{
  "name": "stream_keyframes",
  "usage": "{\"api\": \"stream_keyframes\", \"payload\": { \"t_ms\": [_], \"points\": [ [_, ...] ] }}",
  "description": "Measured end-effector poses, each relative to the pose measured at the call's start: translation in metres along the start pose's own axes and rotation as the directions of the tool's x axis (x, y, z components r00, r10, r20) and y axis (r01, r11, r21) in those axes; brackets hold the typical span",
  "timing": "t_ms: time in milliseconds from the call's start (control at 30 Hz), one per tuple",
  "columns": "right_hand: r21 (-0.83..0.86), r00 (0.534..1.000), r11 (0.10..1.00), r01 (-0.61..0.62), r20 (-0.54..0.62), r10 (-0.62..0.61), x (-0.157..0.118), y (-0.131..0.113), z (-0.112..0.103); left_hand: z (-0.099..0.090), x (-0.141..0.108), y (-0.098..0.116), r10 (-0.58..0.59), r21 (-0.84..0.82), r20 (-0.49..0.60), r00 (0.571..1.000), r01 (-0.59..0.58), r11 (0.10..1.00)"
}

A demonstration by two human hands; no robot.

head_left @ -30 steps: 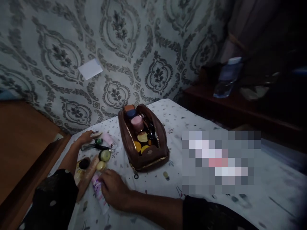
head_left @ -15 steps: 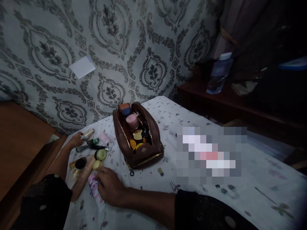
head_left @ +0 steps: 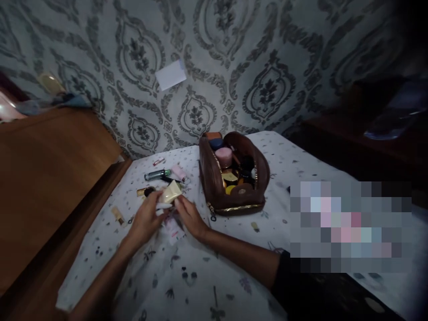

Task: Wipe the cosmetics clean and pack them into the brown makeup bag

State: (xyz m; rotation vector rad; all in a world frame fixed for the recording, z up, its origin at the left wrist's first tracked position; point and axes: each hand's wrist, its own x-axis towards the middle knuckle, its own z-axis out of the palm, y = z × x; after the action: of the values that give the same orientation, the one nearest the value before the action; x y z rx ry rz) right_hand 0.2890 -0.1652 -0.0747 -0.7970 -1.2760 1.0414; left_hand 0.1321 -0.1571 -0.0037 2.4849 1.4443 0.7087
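Observation:
My left hand [head_left: 145,220] grips a small cream-coloured tube [head_left: 171,191], tilted and raised above the sheet. My right hand [head_left: 192,218] meets it from the other side, its fingers closed on the tube's lower right edge. Under the hands lies a pink and purple printed tube [head_left: 173,229], partly covered. Just beyond are a dark green-capped bottle [head_left: 155,174], a pale pink tube [head_left: 179,172] and a round black item [head_left: 149,191] beside a gold one. To the right stands an unzipped brown leather bag [head_left: 209,187] holding a pink jar [head_left: 224,157] and other cosmetics.
A patterned white sheet [head_left: 187,285] covers the surface. On the left rises a brown wooden board [head_left: 50,169]; patterned wallpaper [head_left: 230,107] stands behind. A blurred-out patch [head_left: 347,227] hides something at right. A clear bottle [head_left: 388,120] is by the dark right side.
My left hand has picked up the cream tube and brought it inward. My right hand has moved from the pink and purple tube to the cream tube. The view has turned left.

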Motion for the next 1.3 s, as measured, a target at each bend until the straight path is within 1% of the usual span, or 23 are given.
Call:
{"api": "stream_keyframes", "payload": {
  "t_ms": [67, 167, 267, 367, 433, 500, 533, 567, 600, 667, 733, 800, 867, 933, 1000, 1067, 1167, 1233, 1300],
  "points": [
    [0.003, 1.000, 1.000, 0.010, 0.014, -0.010, -0.002, -0.005, 0.001, 0.012, -0.014, 0.009, -0.042, -0.011, -0.036, 0.998, 0.042, 0.999],
    [-0.001, 1.000, 1.000, -0.025, -0.004, 0.025, -0.006, -0.011, 0.003, 0.018, -0.028, 0.016, -0.082, -0.080, -0.020, 0.996, 0.080, 0.994],
    [-0.013, 0.994, 0.994, -0.104, -0.019, 0.104, -0.010, -0.014, 0.003, 0.016, -0.042, 0.020, -0.022, -0.179, 0.019, 1.000, 0.025, 0.984],
    [0.055, 0.973, 0.977, -0.208, -0.090, 0.212, -0.014, -0.013, 0.001, 0.014, -0.057, 0.019, 0.052, -0.208, 0.032, 0.998, -0.044, 0.977],
    [0.143, 0.944, 0.948, -0.285, -0.131, 0.304, -0.015, -0.012, 0.000, 0.015, -0.065, 0.018, 0.098, -0.116, 0.054, 0.994, -0.091, 0.989],
    [0.194, 0.916, 0.919, -0.344, -0.147, 0.374, -0.016, -0.010, -0.001, 0.017, -0.070, 0.018, 0.143, 0.064, 0.118, 0.983, -0.152, 0.986],
    [0.188, 0.908, 0.913, -0.361, -0.152, 0.390, -0.016, -0.010, -0.001, 0.018, -0.071, 0.019, 0.159, 0.162, 0.163, 0.974, -0.185, 0.969],
    [0.150, 0.910, 0.919, -0.365, -0.154, 0.386, -0.016, -0.010, -0.002, 0.019, -0.071, 0.019, 0.168, 0.247, 0.208, 0.964, -0.218, 0.944],
    [0.061, 0.922, 0.935, -0.350, -0.153, 0.355, -0.017, -0.010, -0.003, 0.019, -0.070, 0.019, 0.172, 0.314, 0.245, 0.954, -0.246, 0.917],
    [-0.199, 0.959, 0.941, -0.275, -0.127, 0.253, -0.018, -0.010, -0.005, 0.016, -0.069, 0.019, 0.177, 0.394, 0.284, 0.942, -0.283, 0.874],
    [-0.411, 0.984, 0.894, -0.179, -0.080, 0.160, -0.020, -0.013, -0.008, 0.011, -0.067, 0.015, 0.175, 0.431, 0.295, 0.939, -0.295, 0.853],
    [-0.491, 0.991, 0.861, -0.134, -0.053, 0.124, -0.023, -0.016, -0.010, 0.002, -0.067, 0.009, 0.158, 0.439, 0.295, 0.942, -0.281, 0.853],
    [-0.572, 0.997, 0.817, -0.071, -0.011, 0.078, -0.026, -0.021, -0.012, -0.007, -0.068, 0.002, 0.129, 0.417, 0.300, 0.945, -0.252, 0.873],
    [-0.688, 0.999, 0.726, 0.017, 0.046, 0.020, -0.030, -0.024, -0.013, -0.015, -0.068, -0.005, 0.088, 0.378, 0.299, 0.950, -0.202, 0.903],
    [-0.759, 0.996, 0.647, 0.072, 0.087, -0.008, -0.034, -0.025, -0.016, -0.020, -0.068, -0.010, 0.052, 0.318, 0.266, 0.962, -0.139, 0.938],
    [-0.768, 0.996, 0.636, 0.068, 0.088, -0.001, -0.039, -0.024, -0.020, -0.022, -0.066, -0.011, 0.054, 0.209, 0.203, 0.978, -0.097, 0.973],
    [-0.785, 0.998, 0.618, 0.044, 0.055, -0.001, -0.049, -0.023, -0.025, -0.019, -0.058, -0.006, 0.115, 0.027, 0.115, 0.987, -0.119, 0.993],
    [-0.821, 1.000, 0.571, 0.010, 0.023, 0.015, -0.057, -0.025, -0.026, -0.014, -0.049, 0.002, 0.146, -0.017, 0.070, 0.987, -0.145, 0.989],
    [-0.850, 0.998, 0.526, -0.033, -0.001, 0.061, -0.062, -0.029, -0.024, -0.007, -0.039, 0.012, 0.164, -0.011, 0.033, 0.986, -0.164, 0.986]
  ]
}}
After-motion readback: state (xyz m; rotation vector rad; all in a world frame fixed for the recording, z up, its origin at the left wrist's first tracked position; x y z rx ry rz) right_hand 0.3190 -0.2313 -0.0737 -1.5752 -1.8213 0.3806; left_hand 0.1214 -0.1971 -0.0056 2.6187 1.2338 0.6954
